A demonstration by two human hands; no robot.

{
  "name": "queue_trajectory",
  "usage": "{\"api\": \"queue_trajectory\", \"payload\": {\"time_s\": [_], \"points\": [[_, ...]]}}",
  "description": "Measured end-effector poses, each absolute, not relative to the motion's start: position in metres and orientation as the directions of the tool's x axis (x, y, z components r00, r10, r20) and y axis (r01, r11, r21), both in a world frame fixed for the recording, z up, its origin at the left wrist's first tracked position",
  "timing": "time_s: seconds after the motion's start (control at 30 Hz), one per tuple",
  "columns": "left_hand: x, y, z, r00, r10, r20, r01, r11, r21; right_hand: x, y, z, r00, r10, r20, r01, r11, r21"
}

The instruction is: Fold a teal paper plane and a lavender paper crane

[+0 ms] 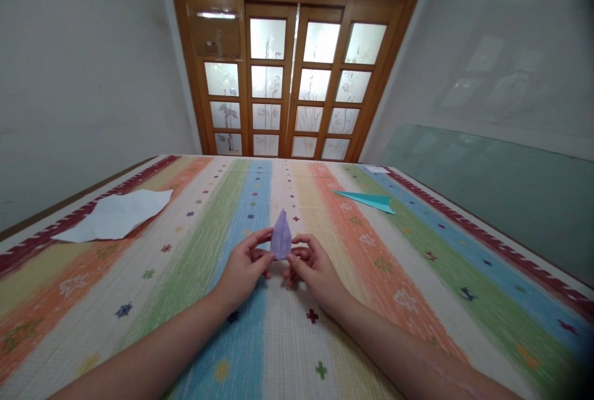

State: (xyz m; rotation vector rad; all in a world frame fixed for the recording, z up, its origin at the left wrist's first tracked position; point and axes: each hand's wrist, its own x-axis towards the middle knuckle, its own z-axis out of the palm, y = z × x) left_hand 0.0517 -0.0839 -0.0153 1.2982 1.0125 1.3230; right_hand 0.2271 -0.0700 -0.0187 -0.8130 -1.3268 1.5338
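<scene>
Hands meet at the middle of the head view: the left hand and the right hand both pinch the lower end of one purple folded paper, held between them with its point aimed away from the person, just above the striped cloth. Each hand is closed narrowly on that paper. Counted on the cloth: one white paper sheet well off to the left, one teal paper plane off to the right
</scene>
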Motion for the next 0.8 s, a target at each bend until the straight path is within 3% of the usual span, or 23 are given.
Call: {"api": "queue_trajectory", "payload": {"time_s": [0.3,0.67,0.8], "points": [[0.0491,-0.082,-0.0226,0.048,0.984,0.173,-0.04,-0.171,0.984,0.2282,-0.0677,-0.0223,-0.353,0.926,0.137,-0.165,0.082,-0.983],[0.0472,-0.0835,-0.0156,0.089,0.986,0.141,0.121,-0.152,0.981,0.23,-0.0674,-0.0226,-0.405,0.909,0.093,-0.101,0.056,-0.993],[0.0442,-0.0843,-0.0179,0.076,0.966,0.247,0.273,-0.259,0.927,0.2299,-0.0662,-0.0219,-0.412,0.909,0.068,-0.12,0.02,-0.993]]}}
